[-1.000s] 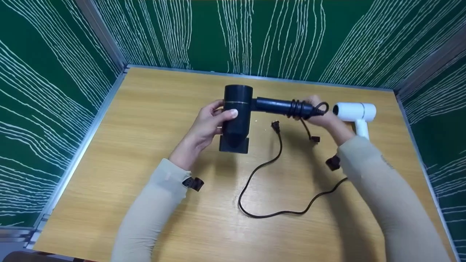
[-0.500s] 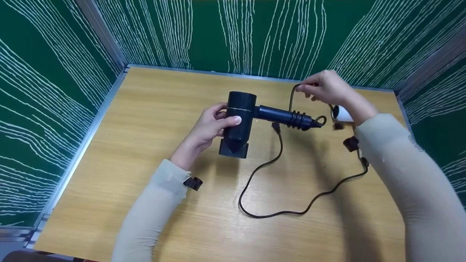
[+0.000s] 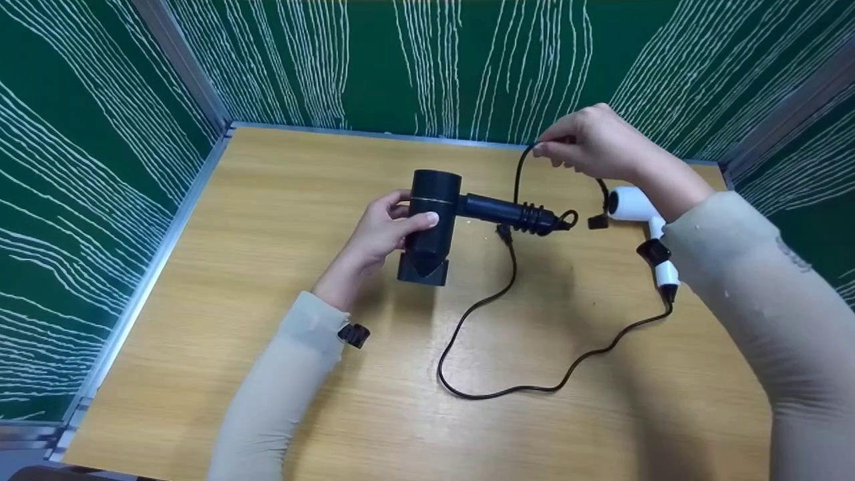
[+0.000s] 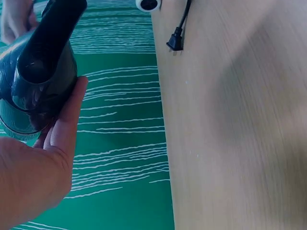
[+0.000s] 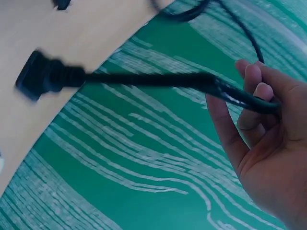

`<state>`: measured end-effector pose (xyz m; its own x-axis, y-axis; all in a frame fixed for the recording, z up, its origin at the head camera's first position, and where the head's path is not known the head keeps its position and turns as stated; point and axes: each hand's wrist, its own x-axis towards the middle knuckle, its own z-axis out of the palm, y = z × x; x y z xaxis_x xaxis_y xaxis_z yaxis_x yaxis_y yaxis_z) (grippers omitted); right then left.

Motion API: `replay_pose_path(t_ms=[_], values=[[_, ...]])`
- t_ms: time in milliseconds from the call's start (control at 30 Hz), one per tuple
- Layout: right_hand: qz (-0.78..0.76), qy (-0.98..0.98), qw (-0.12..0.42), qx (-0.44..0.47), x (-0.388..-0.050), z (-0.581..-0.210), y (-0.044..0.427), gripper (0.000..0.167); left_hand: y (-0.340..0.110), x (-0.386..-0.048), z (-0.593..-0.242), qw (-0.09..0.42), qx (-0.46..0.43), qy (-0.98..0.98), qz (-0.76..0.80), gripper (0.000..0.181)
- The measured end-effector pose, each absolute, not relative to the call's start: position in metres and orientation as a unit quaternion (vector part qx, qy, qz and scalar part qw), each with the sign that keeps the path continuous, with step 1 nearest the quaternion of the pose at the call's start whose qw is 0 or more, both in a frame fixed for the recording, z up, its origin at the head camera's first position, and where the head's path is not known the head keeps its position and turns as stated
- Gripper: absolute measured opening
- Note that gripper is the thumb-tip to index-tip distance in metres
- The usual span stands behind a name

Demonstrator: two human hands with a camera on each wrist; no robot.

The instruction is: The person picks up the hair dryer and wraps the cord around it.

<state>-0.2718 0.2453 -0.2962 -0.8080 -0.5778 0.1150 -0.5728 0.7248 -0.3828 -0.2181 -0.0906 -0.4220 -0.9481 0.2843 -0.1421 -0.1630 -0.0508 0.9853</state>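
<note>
Above the table, my left hand (image 3: 381, 234) grips a black hair dryer (image 3: 435, 207) by its barrel, thumb across the front. The dryer's handle points right, with several loops of its power cord (image 3: 532, 217) wound round it near the end. Behind and right of the handle, my right hand (image 3: 594, 143) holds the cord's free stretch between curled fingers. The cord's plug (image 3: 598, 222) dangles below that hand; in the right wrist view the plug (image 5: 36, 76) is blurred. The left wrist view shows the dryer (image 4: 38, 67) resting in the left palm.
A white hair dryer (image 3: 631, 204) lies on the table (image 3: 267, 401) at the right, partly hidden by the right arm. Its black cord (image 3: 521, 391) curves across the table, with its plug (image 3: 504, 232) below the black dryer's handle. Green walls (image 3: 374, 67) enclose the back and sides.
My right hand has risen from the handle's end toward the back right, drawing out a length of cord with the plug hanging. The left hand keeps hold of the black dryer, which tilted slightly.
</note>
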Motion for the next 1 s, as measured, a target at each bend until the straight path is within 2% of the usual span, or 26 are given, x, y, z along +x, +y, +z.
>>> replay_pose_path(t_ms=[333, 600, 1000], values=[[-0.233, 0.898, -0.056, -0.368, -0.240, -0.298, 0.226, 0.015, -0.092, -0.224, -0.427, 0.114, -0.014, 0.657, 0.745, 0.059], [-0.243, 0.875, -0.116, -0.402, -0.218, -0.329, 0.218, 0.009, -0.089, -0.224, -0.424, 0.097, -0.039, 0.646, 0.756, 0.061], [-0.385, 0.867, -0.052, -0.313, -0.200, -0.391, 0.213, 0.021, -0.085, -0.220, -0.421, 0.084, -0.048, 0.622, 0.777, 0.058]])
